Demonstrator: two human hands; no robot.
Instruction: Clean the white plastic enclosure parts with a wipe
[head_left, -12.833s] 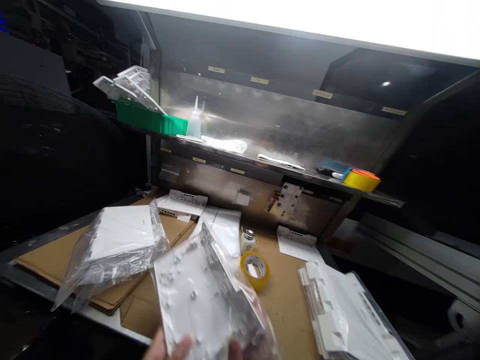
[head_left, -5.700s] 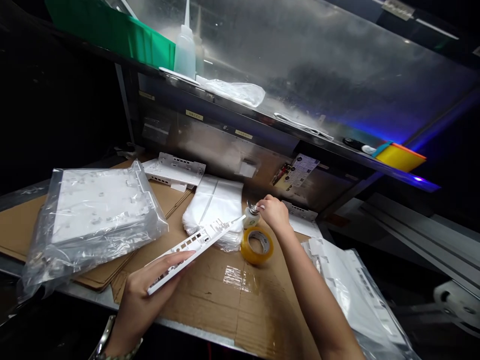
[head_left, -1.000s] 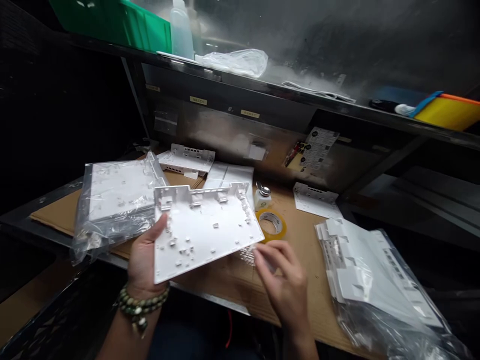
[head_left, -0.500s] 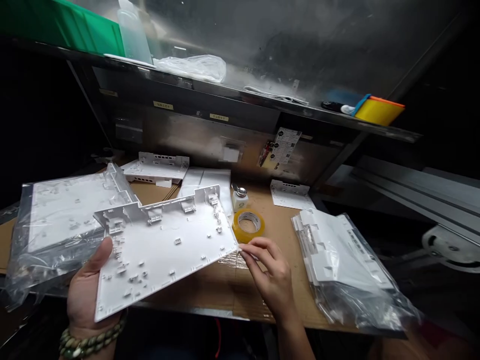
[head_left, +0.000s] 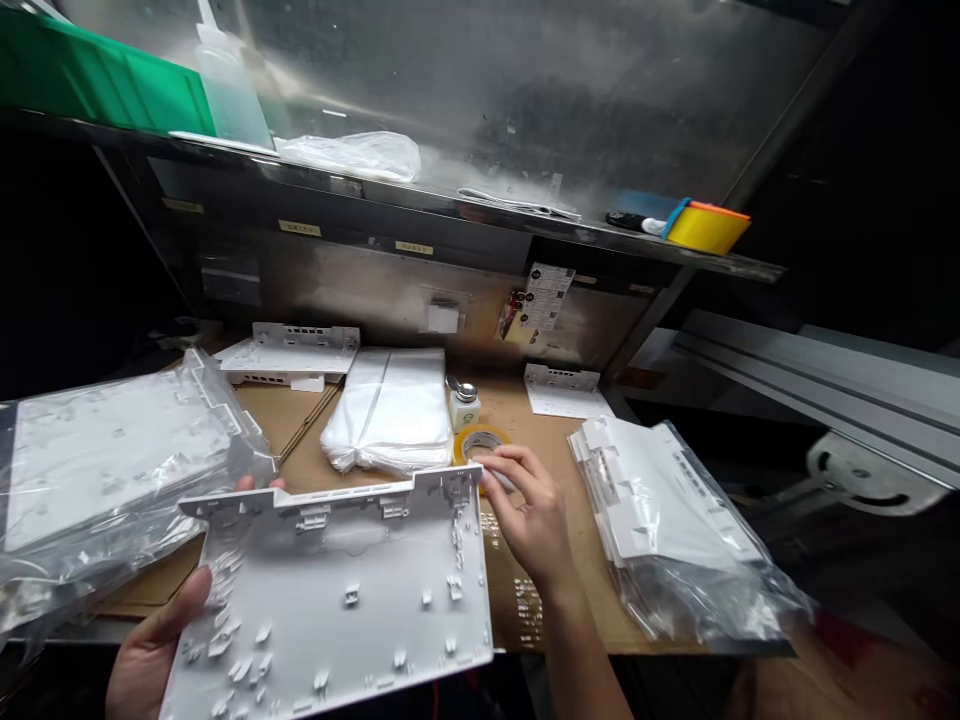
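My left hand (head_left: 161,635) holds a white plastic housing panel (head_left: 375,560) by its left side, thumb on the inner face and fingertips behind the upper edge. Small clips and posts stand up from that face, and a raised wall runs along the top. My right hand (head_left: 529,500) is closed in a pinch at the panel's upper right corner. Something pale shows at its fingertips, too small to make out. Just behind that hand lies a roll of yellow tape (head_left: 461,447), partly covered by the fingers. A small white bottle with a metal top (head_left: 465,405) stands beyond the tape.
Bagged white panels lie at the left (head_left: 112,450) and right (head_left: 675,500). Behind are a stack of clear bags (head_left: 394,400), more white panels (head_left: 300,350) and a single panel (head_left: 568,392). A metal shelf (head_left: 420,190) crosses above. Part of another person shows at lower right.
The panel has come lower and tipped, its walled edge now nearer level. My right hand's pinch has gone from the lower right corner to the upper right one. The view has shifted slightly.
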